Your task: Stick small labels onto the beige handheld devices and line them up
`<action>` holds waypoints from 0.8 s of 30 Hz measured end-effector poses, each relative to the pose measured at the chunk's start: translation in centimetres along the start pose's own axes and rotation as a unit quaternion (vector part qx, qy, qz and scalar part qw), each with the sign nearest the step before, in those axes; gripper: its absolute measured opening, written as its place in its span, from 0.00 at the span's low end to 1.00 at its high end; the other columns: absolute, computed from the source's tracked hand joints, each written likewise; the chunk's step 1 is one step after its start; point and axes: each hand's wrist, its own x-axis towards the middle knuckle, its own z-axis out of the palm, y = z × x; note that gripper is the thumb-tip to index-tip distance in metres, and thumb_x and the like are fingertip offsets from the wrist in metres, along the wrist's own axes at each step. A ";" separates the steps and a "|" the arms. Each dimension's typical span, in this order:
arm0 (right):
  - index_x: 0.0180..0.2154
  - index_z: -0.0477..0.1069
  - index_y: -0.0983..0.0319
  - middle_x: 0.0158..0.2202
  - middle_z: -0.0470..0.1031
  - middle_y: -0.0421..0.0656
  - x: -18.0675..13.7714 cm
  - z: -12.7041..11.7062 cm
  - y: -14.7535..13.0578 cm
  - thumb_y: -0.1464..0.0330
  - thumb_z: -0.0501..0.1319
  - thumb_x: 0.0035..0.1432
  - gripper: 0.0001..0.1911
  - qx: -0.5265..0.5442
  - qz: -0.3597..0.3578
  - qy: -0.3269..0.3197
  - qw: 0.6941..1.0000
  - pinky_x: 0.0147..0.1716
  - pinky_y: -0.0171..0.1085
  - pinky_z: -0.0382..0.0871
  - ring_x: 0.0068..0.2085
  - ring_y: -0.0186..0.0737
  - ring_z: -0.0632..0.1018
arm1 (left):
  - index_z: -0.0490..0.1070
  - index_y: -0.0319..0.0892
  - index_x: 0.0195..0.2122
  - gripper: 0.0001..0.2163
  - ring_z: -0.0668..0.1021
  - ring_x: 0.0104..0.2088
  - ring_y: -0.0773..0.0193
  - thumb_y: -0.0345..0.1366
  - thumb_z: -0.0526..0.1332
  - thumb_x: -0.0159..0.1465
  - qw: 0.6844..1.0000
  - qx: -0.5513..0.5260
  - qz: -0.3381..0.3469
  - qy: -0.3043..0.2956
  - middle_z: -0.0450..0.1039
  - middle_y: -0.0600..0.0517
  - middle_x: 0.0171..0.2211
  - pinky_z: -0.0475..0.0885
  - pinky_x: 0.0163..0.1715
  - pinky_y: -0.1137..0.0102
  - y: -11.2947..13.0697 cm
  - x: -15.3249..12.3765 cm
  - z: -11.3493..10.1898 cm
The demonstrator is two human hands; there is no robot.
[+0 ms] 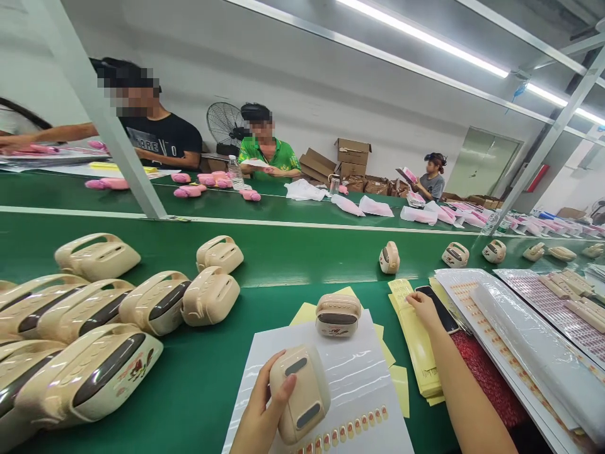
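Observation:
In my left hand [270, 398] is a cream portable speaker [302, 391], tilted so its underside with two grey rubber feet faces up. The fingers wrap its left side and the thumb presses on the base. My right hand [423, 309] has its fingertips pinched at the upper end of a stack of yellow label strips [416, 347]. A second cream speaker [338, 315] stands just beyond the held one, dark panel and printed picture towards me. Under both lies a white sticker sheet [265, 353] with a row of small oval stickers [350, 431].
Several cream speakers [94, 366] crowd the bench on the left. A phone [437, 308] and stacked sticker sheets [520, 340] lie on the right. More speakers [390, 257] line the green belt [312, 252]. Beyond a metal post [108, 120], co-workers [269, 151] handle pink items.

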 end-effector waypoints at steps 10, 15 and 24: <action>0.22 0.66 0.61 0.20 0.68 0.38 -13.0 6.8 -7.0 0.57 0.66 0.37 0.16 0.200 -0.008 -0.310 0.929 0.23 0.33 0.56 0.22 0.31 0.63 | 0.62 0.44 0.50 0.31 0.67 0.51 0.48 0.60 0.52 0.51 0.999 0.001 0.051 -0.017 0.65 0.45 0.51 0.59 0.52 0.56 -2.1 1.2 0.5; 0.21 0.65 0.62 0.20 0.65 0.36 -14.9 9.1 -8.4 0.61 0.64 0.40 0.12 0.123 -0.027 -0.387 0.914 0.26 0.33 0.56 0.24 0.32 0.63 | 0.61 0.42 0.50 0.30 0.65 0.53 0.49 0.57 0.53 0.53 0.997 0.001 0.069 -0.042 0.63 0.43 0.53 0.56 0.54 0.57 -2.2 1.2 0.2; 0.20 0.62 0.61 0.18 0.62 0.34 -14.7 9.5 -8.6 0.67 0.62 0.41 0.09 0.090 -0.014 -0.371 0.924 0.24 0.32 0.54 0.24 0.31 0.62 | 0.59 0.40 0.51 0.32 0.64 0.54 0.49 0.58 0.53 0.52 0.996 0.000 0.061 -0.072 0.62 0.42 0.53 0.57 0.53 0.58 -2.4 1.4 0.2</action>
